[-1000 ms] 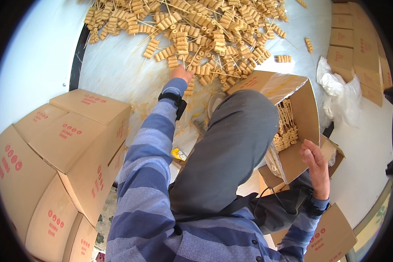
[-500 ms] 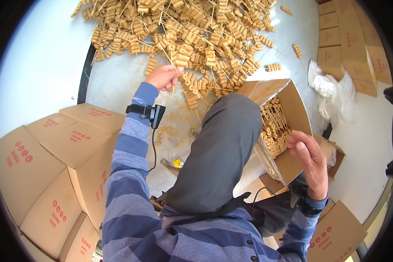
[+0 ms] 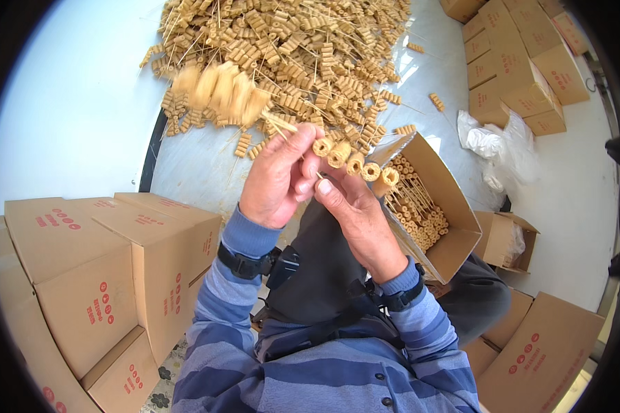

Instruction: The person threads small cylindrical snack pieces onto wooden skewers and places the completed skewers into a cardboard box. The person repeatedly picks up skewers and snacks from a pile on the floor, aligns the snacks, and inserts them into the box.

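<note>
My left hand (image 3: 274, 180) is closed around the thin sticks of a few skewers (image 3: 220, 93). Their tan rolls are smeared by motion and stick out to the upper left. Against it my right hand (image 3: 366, 227) pinches one skewer (image 3: 355, 163) between thumb and fingers, its hollow tan rolls lined up in a row beyond the fingertips. Just right of that hand stands an open cardboard box (image 3: 455, 206), tilted, with skewers (image 3: 410, 206) packed in rows inside. A large heap of loose skewers (image 3: 282, 48) covers the pale surface ahead.
Closed cardboard boxes (image 3: 83, 289) are stacked at my left, more boxes (image 3: 510, 55) at the far right. Crumpled clear plastic (image 3: 503, 148) lies beyond the open box. A smaller open carton (image 3: 496, 237) and another box (image 3: 537, 351) stand at right. Single skewers (image 3: 437, 102) lie apart from the heap.
My left hand has come back from the heap's near edge and now holds several sticks. My right hand has left the open box and joined it, with a skewer in its fingers.
</note>
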Motion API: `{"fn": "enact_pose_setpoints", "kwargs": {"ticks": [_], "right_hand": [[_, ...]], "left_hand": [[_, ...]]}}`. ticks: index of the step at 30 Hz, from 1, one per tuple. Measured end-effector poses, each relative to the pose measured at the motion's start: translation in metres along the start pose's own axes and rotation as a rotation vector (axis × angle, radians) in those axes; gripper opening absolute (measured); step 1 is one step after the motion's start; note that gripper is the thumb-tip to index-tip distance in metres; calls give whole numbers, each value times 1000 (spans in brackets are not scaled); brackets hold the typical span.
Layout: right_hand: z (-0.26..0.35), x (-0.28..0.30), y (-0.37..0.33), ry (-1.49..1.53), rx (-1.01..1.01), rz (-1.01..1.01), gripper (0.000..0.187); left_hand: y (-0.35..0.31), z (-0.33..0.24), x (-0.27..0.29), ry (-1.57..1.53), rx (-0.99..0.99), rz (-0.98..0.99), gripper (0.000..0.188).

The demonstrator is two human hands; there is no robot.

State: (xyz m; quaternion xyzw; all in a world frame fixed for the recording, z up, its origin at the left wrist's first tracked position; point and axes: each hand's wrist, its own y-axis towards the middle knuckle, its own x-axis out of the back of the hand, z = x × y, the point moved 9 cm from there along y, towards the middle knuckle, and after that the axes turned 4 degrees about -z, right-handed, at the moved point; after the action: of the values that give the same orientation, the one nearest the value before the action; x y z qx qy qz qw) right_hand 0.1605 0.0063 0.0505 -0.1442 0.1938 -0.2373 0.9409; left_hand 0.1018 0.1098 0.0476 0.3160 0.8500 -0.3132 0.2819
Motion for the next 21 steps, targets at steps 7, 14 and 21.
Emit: {"fn": "enact_pose_setpoints", "kwargs": {"ticks": [7,14,21], "right_hand": [[21,47,-32,-71,94,-173,50],[42,57,-51,196,240,-51,45],[41,79,-71,117,308,-56,40]], "left_hand": [[-25,38,-18,165,100,-22,43],[-46,70,-68,122,151,137,39],[-59,102,-68,83,224,81,41]]}}
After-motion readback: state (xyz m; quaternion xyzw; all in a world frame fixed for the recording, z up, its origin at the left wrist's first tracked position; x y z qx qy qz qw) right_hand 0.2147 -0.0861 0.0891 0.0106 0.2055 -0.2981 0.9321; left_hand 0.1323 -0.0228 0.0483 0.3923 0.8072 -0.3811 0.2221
